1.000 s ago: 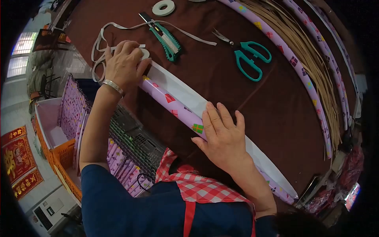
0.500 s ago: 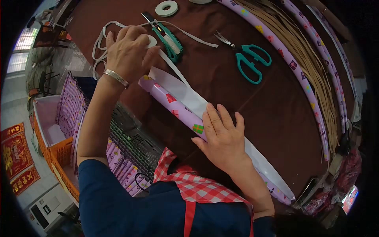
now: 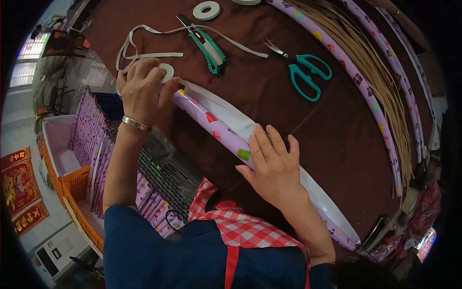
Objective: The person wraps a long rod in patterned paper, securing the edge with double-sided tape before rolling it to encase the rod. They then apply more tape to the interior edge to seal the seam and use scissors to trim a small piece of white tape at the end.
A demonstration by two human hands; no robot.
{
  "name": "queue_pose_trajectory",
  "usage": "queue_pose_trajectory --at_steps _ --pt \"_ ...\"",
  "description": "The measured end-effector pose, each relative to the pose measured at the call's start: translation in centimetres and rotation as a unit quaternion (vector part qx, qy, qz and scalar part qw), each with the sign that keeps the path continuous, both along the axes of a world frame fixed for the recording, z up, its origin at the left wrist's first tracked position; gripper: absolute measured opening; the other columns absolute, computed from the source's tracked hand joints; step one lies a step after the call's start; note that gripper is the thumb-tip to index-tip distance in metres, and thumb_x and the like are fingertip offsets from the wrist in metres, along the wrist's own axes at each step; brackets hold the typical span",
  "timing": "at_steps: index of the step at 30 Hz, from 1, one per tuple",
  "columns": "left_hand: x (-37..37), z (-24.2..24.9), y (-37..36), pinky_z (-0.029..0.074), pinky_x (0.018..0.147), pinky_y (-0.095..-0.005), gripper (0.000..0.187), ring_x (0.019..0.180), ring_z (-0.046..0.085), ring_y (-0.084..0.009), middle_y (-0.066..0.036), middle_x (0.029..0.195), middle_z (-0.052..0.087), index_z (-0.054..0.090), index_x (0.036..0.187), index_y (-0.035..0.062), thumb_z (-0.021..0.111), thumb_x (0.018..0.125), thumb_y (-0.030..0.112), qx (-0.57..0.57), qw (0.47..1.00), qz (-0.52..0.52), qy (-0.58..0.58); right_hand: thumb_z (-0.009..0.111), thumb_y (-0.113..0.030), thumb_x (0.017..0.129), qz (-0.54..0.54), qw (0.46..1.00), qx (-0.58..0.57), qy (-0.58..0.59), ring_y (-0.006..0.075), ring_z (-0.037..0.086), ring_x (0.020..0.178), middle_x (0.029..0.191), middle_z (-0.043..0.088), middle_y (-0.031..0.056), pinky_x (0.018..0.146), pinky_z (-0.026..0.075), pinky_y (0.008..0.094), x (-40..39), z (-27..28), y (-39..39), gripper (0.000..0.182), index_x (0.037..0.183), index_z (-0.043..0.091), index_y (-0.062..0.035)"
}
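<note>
A lilac gift-print sheet of wrapping paper (image 3: 201,114), partly rolled with its white inner side showing, lies slantwise across the brown cloth. On its middle my right hand (image 3: 274,166) rests flat, fingers stretched out and empty. At the paper's upper left end my left hand (image 3: 142,89) has its fingers curled around a white tape roll (image 3: 167,72). Whether a strip of tape runs from the roll along the paper's edge is hard to make out. Just beyond the left hand are a loose white strip (image 3: 151,30) and a green utility knife (image 3: 208,48).
Teal-handled scissors (image 3: 308,79) lie on the cloth (image 3: 346,159). Two more tape rolls, one a white ring (image 3: 206,10), sit at the far edge. Long brown paper strips (image 3: 380,86) and lilac rolls (image 3: 353,72) line the right. Orange baskets (image 3: 77,185) stand at left.
My left hand has moved down and slightly left with the tape roll, toward the paper's end. The slanting tape strip no longer stands out. My right hand stays on the paper.
</note>
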State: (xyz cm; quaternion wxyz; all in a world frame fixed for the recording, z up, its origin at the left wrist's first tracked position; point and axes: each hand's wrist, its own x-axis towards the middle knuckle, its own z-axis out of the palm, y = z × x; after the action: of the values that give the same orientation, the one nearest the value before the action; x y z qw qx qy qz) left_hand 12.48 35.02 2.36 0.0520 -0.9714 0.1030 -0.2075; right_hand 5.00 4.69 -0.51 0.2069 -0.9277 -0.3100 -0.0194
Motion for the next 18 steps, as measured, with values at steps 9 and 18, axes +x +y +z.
queue_pose_trajectory --at_steps 9,18 --pt "0.4 -1.7 0.0 0.032 0.099 -0.0548 0.035 0.11 0.055 -0.0277 -0.005 0.112 0.063 0.068 0.086 0.0104 0.066 0.085 0.045 -0.015 0.999 0.036 0.037 0.078 -0.038 0.068 0.006 1.0 -0.007 0.003 0.0307 0.05 0.122 0.132 0.055 0.0154 0.093 0.039 0.0576 0.2 0.3 0.0 0.064 0.117 0.061 0.0" --pt "1.8 -1.9 -0.3 0.03 0.101 -0.0558 0.035 0.111 0.055 -0.0266 -0.003 0.113 0.063 0.069 0.086 0.011 0.067 0.083 0.046 -0.032 0.996 0.047 0.069 0.079 -0.037 0.068 0.005 1.0 0.0 0.004 0.0307 0.051 0.122 0.133 0.055 0.0153 0.093 0.039 0.0574 0.2 0.3 -0.1 0.064 0.117 0.061 -0.0004"
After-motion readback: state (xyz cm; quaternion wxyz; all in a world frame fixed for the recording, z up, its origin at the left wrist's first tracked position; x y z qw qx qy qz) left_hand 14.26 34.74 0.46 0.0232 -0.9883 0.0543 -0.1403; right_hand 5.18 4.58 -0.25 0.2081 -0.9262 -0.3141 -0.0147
